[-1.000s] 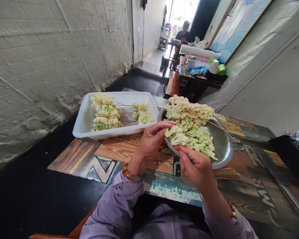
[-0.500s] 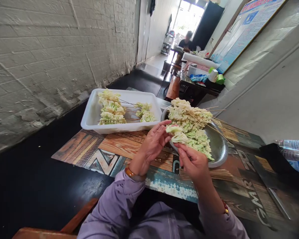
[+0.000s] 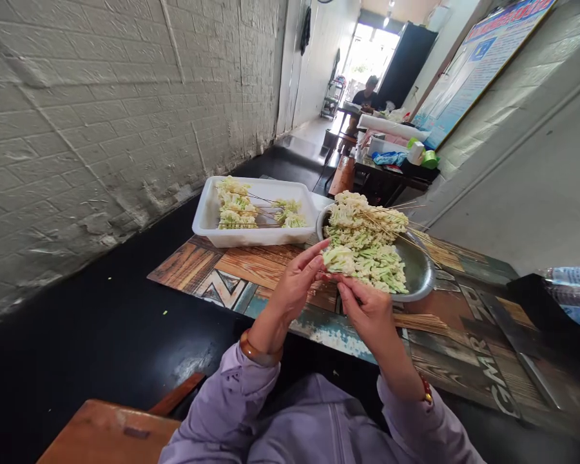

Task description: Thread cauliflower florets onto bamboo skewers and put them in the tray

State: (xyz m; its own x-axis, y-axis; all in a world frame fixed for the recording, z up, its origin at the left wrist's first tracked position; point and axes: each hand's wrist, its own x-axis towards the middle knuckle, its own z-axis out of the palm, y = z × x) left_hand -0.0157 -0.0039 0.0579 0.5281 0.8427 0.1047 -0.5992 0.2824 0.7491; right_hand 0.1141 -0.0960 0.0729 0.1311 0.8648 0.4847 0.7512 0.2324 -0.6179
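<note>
A pale green-white cauliflower floret (image 3: 338, 259) is held in the fingers of my left hand (image 3: 294, 283), in front of the metal bowl (image 3: 423, 274). My right hand (image 3: 370, 312) is closed in a pinch just below the floret, its fingertips close to those of my left. Whatever thin thing it pinches is too small to make out. The bowl holds a heap of cut cauliflower (image 3: 379, 261), with cauliflower skewers (image 3: 367, 216) laid across its far side. To the left, a white plastic tray (image 3: 207, 225) contains several skewers of cauliflower (image 3: 236, 206).
Loose bamboo skewers (image 3: 423, 323) lie on the patterned wooden tabletop (image 3: 251, 267) to the right of my hands. A black holder (image 3: 526, 296) with plastic-wrapped items is at the far right. Beyond stand a cluttered table (image 3: 391, 169) and a seated person (image 3: 366, 96). A wooden stool (image 3: 111, 432) is at lower left.
The view has shifted, so the tray appears farther right and the bowl slightly higher. My right hand has come up closer to my left fingertips, and the floret remains in my left hand.
</note>
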